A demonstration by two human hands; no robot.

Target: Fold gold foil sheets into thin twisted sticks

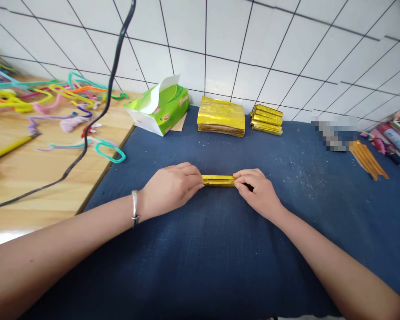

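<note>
A narrow folded strip of gold foil paper (218,180) lies level between my two hands, just above or on the dark blue cloth (200,258). My left hand (176,184), with a silver bangle on its wrist, pinches the strip's left end. At the other end, the thumb and fingers of my right hand (257,191) are closed on it. Beyond my hands sits a stack of gold foil paper sheets (221,118). Right of that stack is a small pile of folded gold strips (267,119).
A green tissue pack (168,106) stands at the back left. Colourful pipe cleaners (70,95) spread over the wooden table (53,178). A black cable (115,66) hangs across the left side. Orange-gold strips (368,160) lie at the right, before a white tiled wall (225,35).
</note>
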